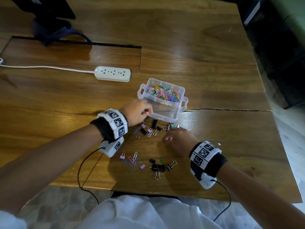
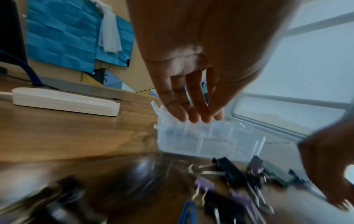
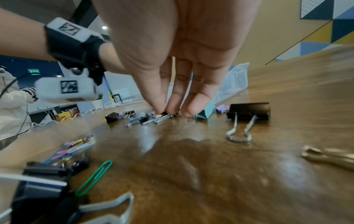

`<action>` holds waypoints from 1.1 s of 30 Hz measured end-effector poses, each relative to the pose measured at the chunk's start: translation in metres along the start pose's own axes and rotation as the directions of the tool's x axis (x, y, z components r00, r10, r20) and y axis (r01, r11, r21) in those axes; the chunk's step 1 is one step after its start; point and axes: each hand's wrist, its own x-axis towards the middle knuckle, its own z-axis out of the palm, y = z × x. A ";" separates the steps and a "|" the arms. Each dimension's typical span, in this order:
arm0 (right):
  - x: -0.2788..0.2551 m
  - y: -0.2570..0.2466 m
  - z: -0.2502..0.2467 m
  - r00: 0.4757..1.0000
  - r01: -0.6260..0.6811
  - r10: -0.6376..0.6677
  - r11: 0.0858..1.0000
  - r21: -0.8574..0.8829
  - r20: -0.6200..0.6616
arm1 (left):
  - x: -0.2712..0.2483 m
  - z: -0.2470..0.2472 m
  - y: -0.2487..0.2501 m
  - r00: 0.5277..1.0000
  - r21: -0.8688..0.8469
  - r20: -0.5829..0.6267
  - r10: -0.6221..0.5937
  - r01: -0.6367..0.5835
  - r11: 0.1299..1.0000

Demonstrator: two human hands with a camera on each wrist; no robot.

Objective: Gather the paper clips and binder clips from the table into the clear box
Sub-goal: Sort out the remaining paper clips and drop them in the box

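The clear box (image 1: 165, 113) stands mid-table, with several coloured paper clips (image 1: 165, 94) in its far compartment. My left hand (image 1: 147, 111) hovers at the box's near left corner, fingers straight (image 2: 193, 116) over the rim (image 2: 206, 142), and holds nothing that I can see. My right hand (image 1: 171, 130) points down just in front of the box. Its thumb and fingertips (image 3: 168, 112) pinch a small black binder clip (image 3: 165, 112) on the table, beside a teal binder clip (image 3: 205, 112). More binder clips (image 1: 148, 128) and paper clips (image 1: 132, 160) lie loose in front of me.
A white power strip (image 1: 113, 74) with its cord lies behind and left of the box. A dark monitor stand (image 1: 49, 28) sits at the far left. A large black binder clip (image 3: 249, 111) and a green paper clip (image 3: 93, 178) lie near my right hand. The table's front edge (image 1: 148, 193) is close.
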 end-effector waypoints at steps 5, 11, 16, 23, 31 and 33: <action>0.004 -0.015 0.012 0.993 0.083 -0.080 0.996 -0.039 0.086 | -0.034 0.005 -0.027 0.979 0.168 0.180 -0.098 0.068 0.983; -0.010 -0.020 0.021 0.927 0.182 -0.158 0.982 -0.042 0.341 | -0.041 0.027 -0.035 0.966 0.138 0.180 -0.185 0.161 0.977; -0.011 -0.018 0.020 0.919 0.208 -0.164 0.974 -0.087 0.359 | -0.035 0.040 -0.032 0.968 0.073 0.133 -0.212 0.204 0.976; -0.005 -0.011 0.022 0.954 0.107 -0.085 0.992 -0.062 0.288 | -0.034 0.043 -0.030 0.961 0.021 0.125 -0.247 0.247 0.969; -0.008 -0.013 0.022 0.978 0.078 -0.065 0.995 -0.055 0.200 | -0.040 0.038 -0.019 0.990 -0.010 0.102 -0.096 0.097 0.995; -0.007 -0.015 0.024 0.977 0.079 -0.064 0.995 -0.066 0.201 | -0.038 0.038 -0.010 0.986 -0.002 0.165 -0.021 0.022 1.000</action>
